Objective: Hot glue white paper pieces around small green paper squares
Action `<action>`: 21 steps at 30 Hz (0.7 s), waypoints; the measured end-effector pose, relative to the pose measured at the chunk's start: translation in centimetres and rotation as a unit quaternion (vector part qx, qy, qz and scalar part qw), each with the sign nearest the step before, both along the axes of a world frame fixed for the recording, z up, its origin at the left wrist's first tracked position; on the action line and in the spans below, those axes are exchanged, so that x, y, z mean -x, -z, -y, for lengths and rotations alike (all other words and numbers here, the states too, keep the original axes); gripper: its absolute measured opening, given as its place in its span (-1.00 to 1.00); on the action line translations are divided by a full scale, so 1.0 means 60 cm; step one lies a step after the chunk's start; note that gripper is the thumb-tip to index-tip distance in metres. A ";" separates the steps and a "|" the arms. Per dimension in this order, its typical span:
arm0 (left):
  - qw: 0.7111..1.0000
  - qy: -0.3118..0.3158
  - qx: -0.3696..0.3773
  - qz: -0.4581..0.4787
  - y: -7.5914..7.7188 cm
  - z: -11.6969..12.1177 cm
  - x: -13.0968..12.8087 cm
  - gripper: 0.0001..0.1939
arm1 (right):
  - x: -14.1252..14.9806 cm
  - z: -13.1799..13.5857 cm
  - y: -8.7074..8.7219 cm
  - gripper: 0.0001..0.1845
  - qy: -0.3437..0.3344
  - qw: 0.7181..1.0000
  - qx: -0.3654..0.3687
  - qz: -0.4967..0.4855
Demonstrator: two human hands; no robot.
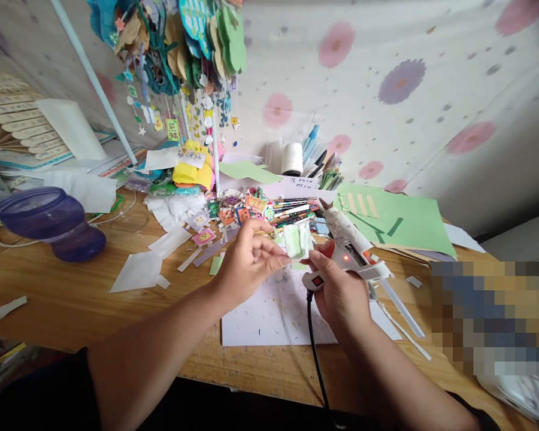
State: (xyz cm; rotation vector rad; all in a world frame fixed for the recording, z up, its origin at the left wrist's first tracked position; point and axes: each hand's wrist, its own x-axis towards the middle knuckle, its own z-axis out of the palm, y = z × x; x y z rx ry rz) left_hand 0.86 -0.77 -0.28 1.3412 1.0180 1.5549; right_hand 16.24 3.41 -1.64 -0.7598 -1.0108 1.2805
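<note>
Holding, right hand point(341, 287): closed around the handle of a white glue gun point(353, 239), with a red light lit; its thumb reaches the lower right edge of a small green-and-white paper piece point(297, 240).
Left hand point(251, 260): thumb and fingers drawn close together at the paper piece's lower left; whether they pinch it, I cannot tell.
Paper piece: raised between the hands, above a pale sheet point(256, 323).
Nozzle point(324, 205): angled up and away; probably hot, it could burn the fingers if the wrist turned inward.
Colorful cutouts point(251, 206): lying near the nozzle, where a stray drip could stick them together.
Black cord point(313, 335): hanging from the handle past the wooden table point(260, 374); a snag could jerk the gun and loosen the thumb's hold.
</note>
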 end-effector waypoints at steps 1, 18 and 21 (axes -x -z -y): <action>0.999 -0.011 -0.021 -0.037 0.003 0.001 -0.002 -0.57 | 0.000 -0.001 -0.001 -0.79 0.006 1.000 0.003 -0.005; 0.925 -0.171 -0.229 -0.252 0.010 0.003 -0.018 -0.85 | 0.012 0.014 -0.001 -0.84 0.012 1.000 -0.016 0.006; 0.912 -0.173 -0.255 -0.272 0.009 0.004 -0.014 -0.84 | 0.014 0.015 0.001 -0.83 0.020 0.999 -0.017 0.024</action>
